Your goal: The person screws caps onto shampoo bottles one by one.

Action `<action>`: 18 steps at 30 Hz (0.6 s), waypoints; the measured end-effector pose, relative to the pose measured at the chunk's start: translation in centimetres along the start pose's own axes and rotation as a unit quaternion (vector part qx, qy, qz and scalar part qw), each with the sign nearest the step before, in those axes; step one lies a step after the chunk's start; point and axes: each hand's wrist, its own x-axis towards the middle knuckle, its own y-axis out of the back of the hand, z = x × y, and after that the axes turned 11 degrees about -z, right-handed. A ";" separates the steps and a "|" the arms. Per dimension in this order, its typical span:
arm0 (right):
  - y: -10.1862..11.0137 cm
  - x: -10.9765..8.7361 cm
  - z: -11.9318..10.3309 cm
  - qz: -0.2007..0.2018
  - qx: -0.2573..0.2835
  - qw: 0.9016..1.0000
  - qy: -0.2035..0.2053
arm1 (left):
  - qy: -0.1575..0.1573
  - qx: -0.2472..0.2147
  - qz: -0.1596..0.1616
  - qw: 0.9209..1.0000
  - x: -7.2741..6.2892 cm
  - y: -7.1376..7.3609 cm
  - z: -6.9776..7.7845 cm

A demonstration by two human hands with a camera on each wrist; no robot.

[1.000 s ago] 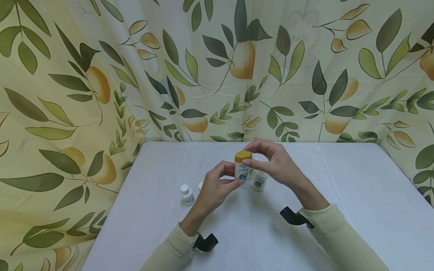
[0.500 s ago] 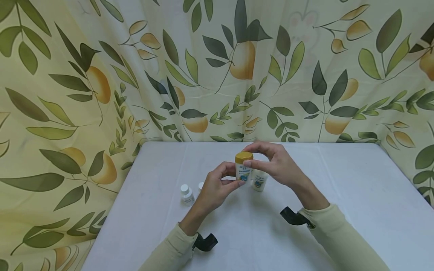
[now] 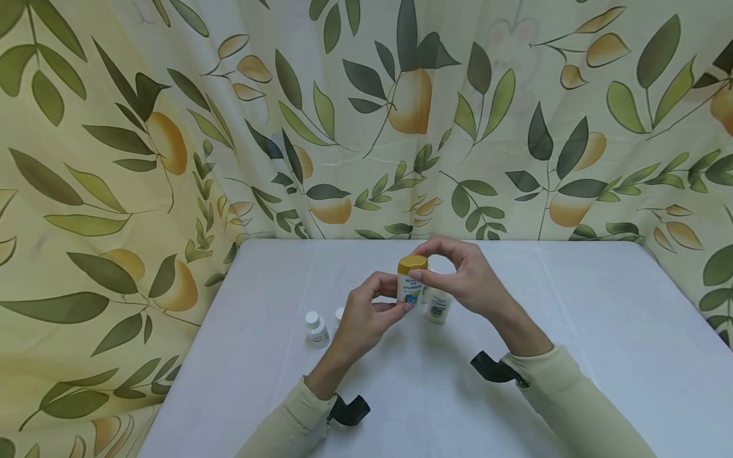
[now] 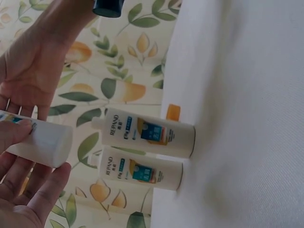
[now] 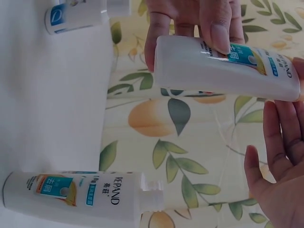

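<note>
Yellow-capped bottle (image 3: 410, 291): held up over the table, roughly upright, and taken as the landmark for all places below. The left hand (image 3: 368, 312) grips its body, thumb on the label side and fingers behind, as the right wrist view also shows. The right hand (image 3: 471, 280) pinches the yellow cap (image 3: 412, 263) at the bottle's top, thumb in front and index finger across the back. Change against the two preceding head frames: negligible; bottle and hands sit in nearly the same spots, and the cap shows no gap from the body. Reading (judgement): the work at the cap is at a hold, with nothing yet separated; any slight twist would be too small to tell. Just to the bottle's right, lower down, stand a front bottle (image 4: 147, 134) and its neighbour (image 4: 142, 168), both with matching labels and pale bare necks. An orange piece (image 4: 173, 112), probably a cap, lies behind that pair. To the bottle's left stands a small white bottle (image 3: 317, 331); nearer to it, a second white top (image 3: 339, 314) is mostly hidden by the left hand. Beneath the bottle spreads the white table (image 3: 607, 318); beyond it hangs the leaf-and-fruit curtain (image 3: 366, 146).
</note>
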 end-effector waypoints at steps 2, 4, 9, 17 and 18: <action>0.0 0.0 0.1 0.004 -0.004 1.000 -0.003 | 0.001 0.002 0.003 1.000 0.0 0.0 0.1; 0.0 0.0 0.1 0.008 -0.009 1.000 -0.006 | 0.001 0.003 0.008 1.000 0.0 -0.1 0.1; -0.1 0.0 0.1 0.014 -0.019 1.000 -0.008 | -0.002 0.001 0.013 1.000 0.0 -0.1 0.0; -0.1 0.0 0.1 0.010 -0.017 1.000 0.009 | -0.007 0.009 0.003 1.000 0.0 0.2 0.0; 0.0 -0.1 0.1 0.009 -0.016 1.000 0.011 | -0.005 0.009 0.003 1.000 0.0 0.2 0.0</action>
